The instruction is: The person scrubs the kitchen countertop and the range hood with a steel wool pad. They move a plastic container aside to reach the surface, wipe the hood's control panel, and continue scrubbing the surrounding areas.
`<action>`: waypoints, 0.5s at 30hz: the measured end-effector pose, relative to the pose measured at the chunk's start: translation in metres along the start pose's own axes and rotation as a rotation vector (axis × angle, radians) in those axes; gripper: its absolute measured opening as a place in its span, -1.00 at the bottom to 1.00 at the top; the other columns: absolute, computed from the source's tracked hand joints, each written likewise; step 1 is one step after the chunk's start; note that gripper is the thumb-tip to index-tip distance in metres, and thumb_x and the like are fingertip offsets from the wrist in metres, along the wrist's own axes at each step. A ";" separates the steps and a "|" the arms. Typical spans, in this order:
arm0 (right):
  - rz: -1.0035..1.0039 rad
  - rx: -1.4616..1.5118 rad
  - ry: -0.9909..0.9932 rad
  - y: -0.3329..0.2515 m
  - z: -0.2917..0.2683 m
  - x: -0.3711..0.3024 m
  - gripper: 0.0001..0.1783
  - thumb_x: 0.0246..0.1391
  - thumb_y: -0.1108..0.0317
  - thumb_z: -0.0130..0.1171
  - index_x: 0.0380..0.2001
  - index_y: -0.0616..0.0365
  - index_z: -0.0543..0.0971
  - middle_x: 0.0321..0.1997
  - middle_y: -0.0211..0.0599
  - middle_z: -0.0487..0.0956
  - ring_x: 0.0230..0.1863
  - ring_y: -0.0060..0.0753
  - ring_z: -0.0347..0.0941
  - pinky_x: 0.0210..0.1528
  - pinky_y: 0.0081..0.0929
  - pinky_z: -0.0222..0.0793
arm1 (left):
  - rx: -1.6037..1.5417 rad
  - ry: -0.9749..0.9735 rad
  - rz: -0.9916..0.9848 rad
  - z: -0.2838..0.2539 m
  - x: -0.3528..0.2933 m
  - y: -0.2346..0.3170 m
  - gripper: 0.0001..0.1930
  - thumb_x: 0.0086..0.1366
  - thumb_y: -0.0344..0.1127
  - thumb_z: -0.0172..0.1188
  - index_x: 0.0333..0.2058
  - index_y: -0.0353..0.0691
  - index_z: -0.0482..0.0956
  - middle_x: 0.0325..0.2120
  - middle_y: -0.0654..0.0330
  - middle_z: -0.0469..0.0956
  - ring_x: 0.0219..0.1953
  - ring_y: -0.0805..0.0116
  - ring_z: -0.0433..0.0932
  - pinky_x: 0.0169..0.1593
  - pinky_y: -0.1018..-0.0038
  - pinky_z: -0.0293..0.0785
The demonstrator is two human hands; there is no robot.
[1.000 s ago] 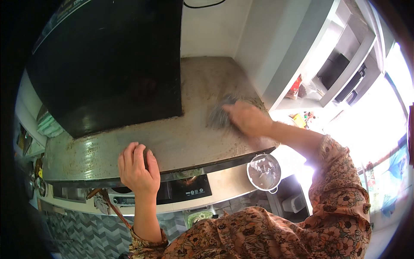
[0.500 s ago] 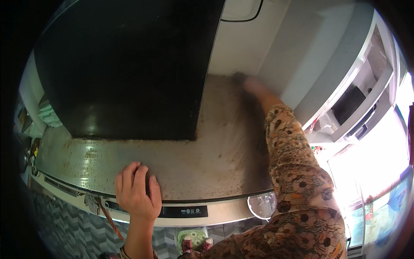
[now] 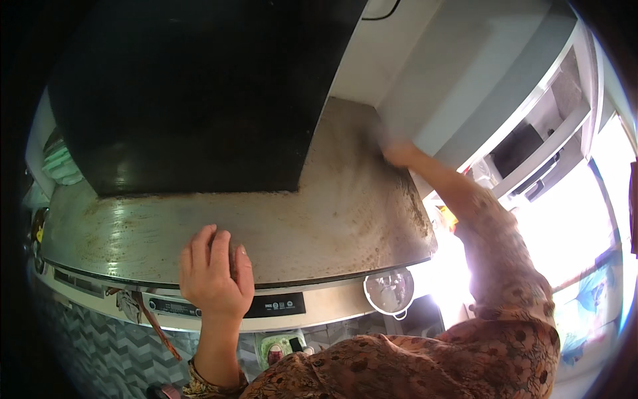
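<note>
A broad metal top [image 3: 345,226], stained brown and greasy, spreads in front of me like the upper face of a range hood. My left hand [image 3: 217,276] rests at its front edge, fingers bent forward over the surface and thumb apart; I see nothing held in it. Far to the right, my right hand [image 3: 397,153] is at the metal top's right side, next to the light grey panel. Motion smears its fingers. A dark blurred thing [image 3: 372,136] shows at the fingertips, its kind unclear.
A tall black box-shaped cover [image 3: 193,100] rises from the metal top. At the right stands a grey-white cabinet side [image 3: 458,80]. Below the front edge are a control strip [image 3: 279,304] and a white-rimmed strainer-like bowl [image 3: 389,291]. Green folded cloth-like material [image 3: 62,163] is at left.
My right hand has come nearer along the right side, and its arm has swung outward, uncovering the metal top's right corner. My left hand stays on the front edge. The view has shifted slightly.
</note>
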State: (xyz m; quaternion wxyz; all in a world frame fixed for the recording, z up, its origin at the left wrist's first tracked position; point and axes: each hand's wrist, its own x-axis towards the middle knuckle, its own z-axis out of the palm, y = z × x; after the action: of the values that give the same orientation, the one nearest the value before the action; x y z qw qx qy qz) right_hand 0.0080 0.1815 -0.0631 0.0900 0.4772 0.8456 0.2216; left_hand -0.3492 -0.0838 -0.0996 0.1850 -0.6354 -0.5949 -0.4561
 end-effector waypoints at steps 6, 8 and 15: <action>0.126 0.017 -0.114 0.021 0.023 0.037 -0.65 0.10 0.27 -0.18 -0.36 0.31 0.52 -0.26 0.10 0.52 -0.22 0.10 0.47 -0.18 -0.13 0.41 | 0.026 -0.017 0.027 0.003 0.000 -0.001 -0.80 0.07 -0.36 0.10 -0.30 -0.26 0.51 -0.23 0.10 0.49 -0.24 0.08 0.46 -0.19 0.34 0.41; 0.121 0.139 0.005 0.003 0.014 -0.012 -0.65 0.11 0.23 -0.17 -0.35 0.31 0.49 -0.29 0.16 0.51 -0.24 0.15 0.45 -0.22 -0.07 0.40 | 0.031 -0.010 0.008 0.001 0.000 0.000 -0.80 0.09 -0.34 0.11 -0.29 -0.25 0.51 -0.22 0.13 0.49 -0.22 0.10 0.46 -0.18 0.34 0.40; 0.371 0.487 -0.002 -0.083 -0.067 -0.174 -0.61 0.11 0.21 -0.13 -0.08 0.25 0.33 -0.38 0.19 0.50 -0.28 0.21 0.45 -0.18 0.00 0.35 | 0.081 0.043 0.042 0.001 0.001 -0.002 -0.79 0.04 -0.33 0.16 -0.31 -0.23 0.51 -0.23 0.15 0.48 -0.24 0.13 0.45 -0.18 0.34 0.39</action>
State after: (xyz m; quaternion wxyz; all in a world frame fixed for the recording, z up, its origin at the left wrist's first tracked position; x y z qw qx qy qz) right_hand 0.0116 -0.0223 -0.0519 -0.0683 0.6311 0.7723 0.0247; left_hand -0.3505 -0.0826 -0.1000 0.2331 -0.6298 -0.5953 -0.4412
